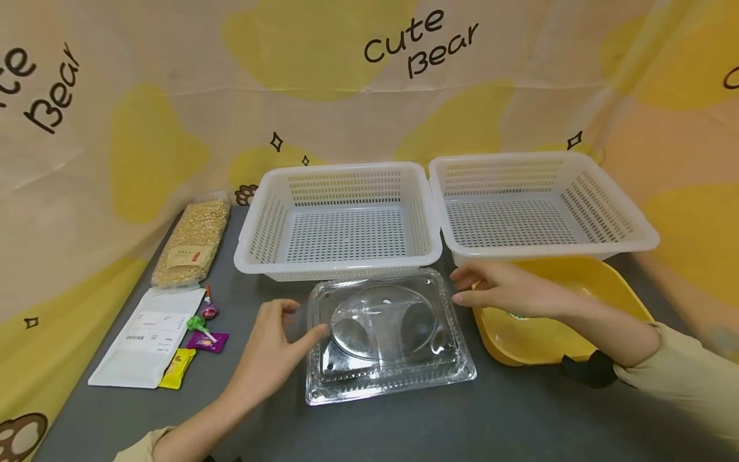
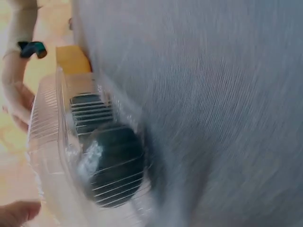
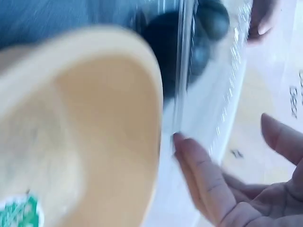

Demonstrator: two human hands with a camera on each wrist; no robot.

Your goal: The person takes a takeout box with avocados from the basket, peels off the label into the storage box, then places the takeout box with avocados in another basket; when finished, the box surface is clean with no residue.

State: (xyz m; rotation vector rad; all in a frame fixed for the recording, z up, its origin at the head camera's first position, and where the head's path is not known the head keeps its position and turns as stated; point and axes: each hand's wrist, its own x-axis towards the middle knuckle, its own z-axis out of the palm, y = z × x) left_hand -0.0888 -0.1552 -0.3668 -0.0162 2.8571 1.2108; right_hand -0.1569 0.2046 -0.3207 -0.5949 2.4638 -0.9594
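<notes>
A clear plastic clamshell box lies closed on the grey table, lid up. Two dark, rounded things show through its wall in the left wrist view; their kind I cannot tell. By the box's left side is my left hand, fingers loosely bent, the thumb tip right at the lid's edge. My right hand hovers over the yellow basin, its fingertips close to the box's upper right corner. In the right wrist view the fingers are extended and the thumb is spread away from them. Neither hand holds anything.
Two white perforated baskets stand side by side behind the box. To the left lie a bag of grains, a white pouch, two lollipops, a purple packet and a yellow packet. A printed cloth hangs behind.
</notes>
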